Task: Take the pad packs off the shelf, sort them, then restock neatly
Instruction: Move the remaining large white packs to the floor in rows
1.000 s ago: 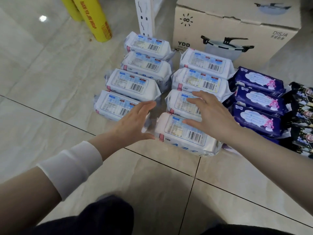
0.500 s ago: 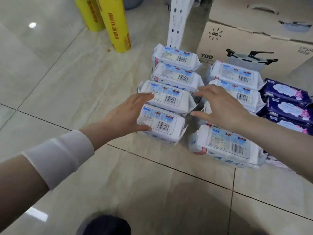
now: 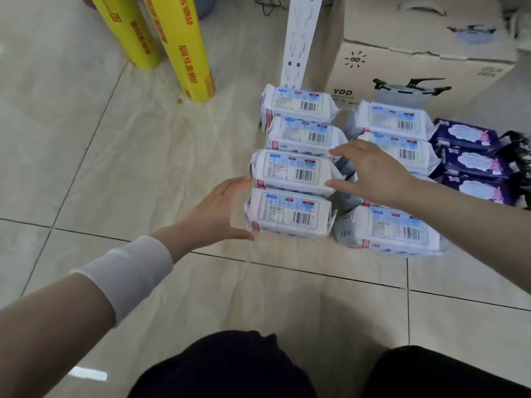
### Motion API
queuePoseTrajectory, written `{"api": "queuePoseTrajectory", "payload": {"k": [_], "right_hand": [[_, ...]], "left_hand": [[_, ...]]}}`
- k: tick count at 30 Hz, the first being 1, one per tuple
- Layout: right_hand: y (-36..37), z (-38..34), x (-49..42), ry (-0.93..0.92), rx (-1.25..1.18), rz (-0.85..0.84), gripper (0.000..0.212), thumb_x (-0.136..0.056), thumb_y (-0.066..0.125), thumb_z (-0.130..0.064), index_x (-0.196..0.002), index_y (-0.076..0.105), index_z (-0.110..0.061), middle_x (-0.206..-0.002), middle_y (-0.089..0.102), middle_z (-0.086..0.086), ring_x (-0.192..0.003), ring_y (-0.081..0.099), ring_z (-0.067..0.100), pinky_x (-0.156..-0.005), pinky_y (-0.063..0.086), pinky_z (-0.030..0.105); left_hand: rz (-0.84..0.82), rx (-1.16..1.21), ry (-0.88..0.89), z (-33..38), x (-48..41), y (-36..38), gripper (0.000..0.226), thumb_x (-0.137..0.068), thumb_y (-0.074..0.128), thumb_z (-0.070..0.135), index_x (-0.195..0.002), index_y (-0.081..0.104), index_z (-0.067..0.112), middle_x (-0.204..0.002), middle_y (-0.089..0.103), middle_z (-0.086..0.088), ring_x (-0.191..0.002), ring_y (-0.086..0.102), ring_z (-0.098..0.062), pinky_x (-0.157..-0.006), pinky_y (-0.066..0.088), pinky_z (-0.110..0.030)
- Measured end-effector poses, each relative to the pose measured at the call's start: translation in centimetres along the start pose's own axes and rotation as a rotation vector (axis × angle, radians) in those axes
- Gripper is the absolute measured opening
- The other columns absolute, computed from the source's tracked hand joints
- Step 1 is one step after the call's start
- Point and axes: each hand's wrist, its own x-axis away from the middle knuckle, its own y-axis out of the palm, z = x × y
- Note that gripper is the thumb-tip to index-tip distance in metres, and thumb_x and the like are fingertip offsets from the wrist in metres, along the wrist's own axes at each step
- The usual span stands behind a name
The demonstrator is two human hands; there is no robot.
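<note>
**A:** Where are the pad packs?

**B:** On the tiled floor (image 3: 129, 173), centre right of the frame. The white pad packs (image 3: 298, 103) lie label up in two columns side by side, and the purple packs (image 3: 474, 163) form a column at the right edge.

**A:** And the hands?

**B:** The left hand (image 3: 218, 211) has straight fingers held apart from the thumb. It presses on the left end of the nearest pack (image 3: 290, 214) in the left column, and its fingertips reach the second pack (image 3: 293, 170) just behind. It clasps nothing. The right hand (image 3: 373, 173) is spread wide over the gap between the columns, with its thumb touching the right end of the second pack. It grips nothing either.

**A:** What differs from half a second ago?

**B:** The right hand was over the right column then and has since come across to the left column. The left hand has kept its place at the nearest pack's end. The two hands now flank the left column. The view has also dipped, so dark-clad knees (image 3: 230, 366) fill the lower edge.

**A:** What is around them?

**B:** Two yellow rolls (image 3: 184, 50) stand at the upper left, a white slotted upright (image 3: 300, 38) at top centre, and a cardboard box (image 3: 416, 64) at the upper right behind the packs. A white cuff (image 3: 126, 277) sits on the left wrist.
</note>
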Motion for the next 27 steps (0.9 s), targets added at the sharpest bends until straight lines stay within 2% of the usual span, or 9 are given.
{"api": "queuePoseTrajectory", "payload": {"k": [5,9,11,13,15,20,22,26,27], "right_hand": [[2.9,2.1,-1.9,-0.007,-0.049,0.048,0.065,-0.082,0.065,-0.039,-0.137,0.041,-0.017,-0.137,0.044,0.007,-0.128,0.035,0.024,-0.102,0.029,0.032],[5.4,3.8,-3.2,-0.029,-0.072,0.066,0.065,-0.081,0.066,-0.039,-0.137,0.042,-0.017,-0.135,0.044,0.009,-0.128,0.036,0.025,-0.105,0.03,0.035],[6.1,4.1,-3.4,-0.048,-0.089,0.063,0.064,-0.081,0.066,-0.038,-0.136,0.043,-0.017,-0.136,0.043,0.008,-0.129,0.035,0.023,-0.106,0.03,0.034],[6.7,4.5,-3.4,-0.049,-0.127,0.075,0.064,-0.08,0.067,-0.037,-0.136,0.044,-0.016,-0.136,0.043,0.007,-0.128,0.037,0.022,-0.106,0.029,0.032],[7.2,4.9,-3.3,-0.052,-0.154,0.094,0.063,-0.08,0.068,-0.035,-0.135,0.045,-0.015,-0.136,0.043,0.007,-0.127,0.038,0.021,-0.106,0.031,0.032],[7.7,5.4,-3.6,-0.072,-0.205,0.137,0.064,-0.079,0.07,-0.03,-0.134,0.045,-0.011,-0.134,0.043,0.009,-0.122,0.043,0.021,-0.104,0.037,0.037],[7.8,5.6,-3.6,-0.077,-0.216,0.138,0.064,-0.078,0.07,-0.03,-0.134,0.046,-0.01,-0.133,0.043,0.008,-0.121,0.043,0.021,-0.104,0.037,0.037],[7.9,5.6,-3.8,-0.087,-0.23,0.135,0.065,-0.077,0.071,-0.03,-0.133,0.047,-0.01,-0.132,0.043,0.009,-0.121,0.043,0.02,-0.105,0.035,0.034],[7.9,5.6,-3.9,-0.093,-0.225,0.139,0.065,-0.076,0.071,-0.029,-0.133,0.047,-0.01,-0.132,0.043,0.01,-0.122,0.042,0.02,-0.106,0.035,0.033]], "left_hand": [[0.065,0.213,-0.07,-2.9,-1.3,3.4,0.114,-0.058,0.087,0.027,-0.146,0.015,0.017,-0.144,0.027,0.004,-0.132,0.026,-0.006,-0.105,0.019,-0.017],[0.112,0.391,-0.061,-4.9,-2.1,6.0,0.114,-0.045,0.082,0.059,-0.135,0.011,0.048,-0.144,0.031,0.012,-0.135,0.032,-0.005,-0.108,0.028,-0.019],[0.121,0.438,-0.084,-5.0,-2.1,6.8,0.113,-0.049,0.086,0.047,-0.134,0.012,0.049,-0.139,0.036,0.02,-0.13,0.035,0.004,-0.101,0.031,-0.009],[0.115,0.494,-0.108,-5.3,-2.3,7.6,0.114,-0.054,0.089,0.02,-0.138,0.016,0.039,-0.132,0.037,0.028,-0.123,0.038,0.013,-0.093,0.034,-0.003],[0.116,0.52,-0.115,-5.4,-2.4,8.3,0.109,-0.055,0.089,0.013,-0.139,0.022,0.031,-0.13,0.039,0.029,-0.122,0.04,0.011,-0.093,0.037,-0.009],[0.155,0.546,-0.141,-5.3,-3.2,8.8,0.107,-0.046,0.086,0.043,-0.136,0.031,0.024,-0.135,0.048,0.01,-0.122,0.05,-0.008,-0.1,0.044,-0.039],[0.161,0.508,-0.135,-5.5,-3.7,8.7,0.104,-0.044,0.087,0.049,-0.131,0.038,0.022,-0.13,0.052,0.01,-0.117,0.053,-0.008,-0.099,0.045,-0.041],[0.154,0.503,-0.146,-4.8,-3.8,8.1,0.08,-0.045,0.093,0.031,-0.112,0.05,0.031,-0.105,0.062,0.029,-0.099,0.058,0.01,-0.082,0.049,-0.014],[0.149,0.514,-0.145,-4.7,-3.5,8.0,0.08,-0.044,0.091,0.031,-0.113,0.05,0.03,-0.106,0.062,0.025,-0.099,0.059,0.009,-0.08,0.049,-0.014]]}}
